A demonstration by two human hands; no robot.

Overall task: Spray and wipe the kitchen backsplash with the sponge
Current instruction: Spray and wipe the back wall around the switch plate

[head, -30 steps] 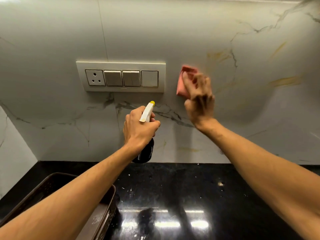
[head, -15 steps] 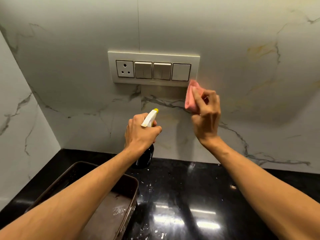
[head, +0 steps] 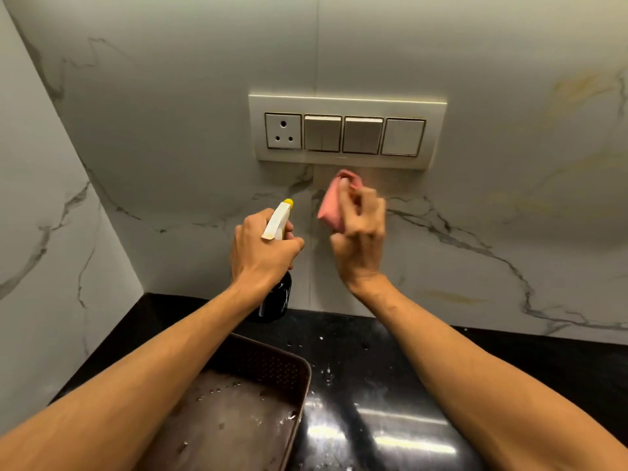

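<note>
The white marble backsplash (head: 509,212) with grey and yellowish veins fills the upper view. My right hand (head: 360,239) presses a pink sponge (head: 333,202) against it, just below the switch plate. My left hand (head: 261,253) grips a spray bottle (head: 277,220) with a white head, a yellow nozzle and a dark body, held upright just left of the sponge, its nozzle aimed at the wall. The bottle's dark lower part (head: 277,299) shows below my wrist.
A cream switch plate (head: 346,132) with a socket and several switches sits above the sponge. A brown tray (head: 238,402) rests on the black glossy counter (head: 367,419) at lower left. A side wall (head: 40,232) meets the backsplash at the left corner.
The sponge and my right hand have moved left and down along the wall, from right of the switch plate to under it. The view has shifted left; my left hand keeps the bottle.
</note>
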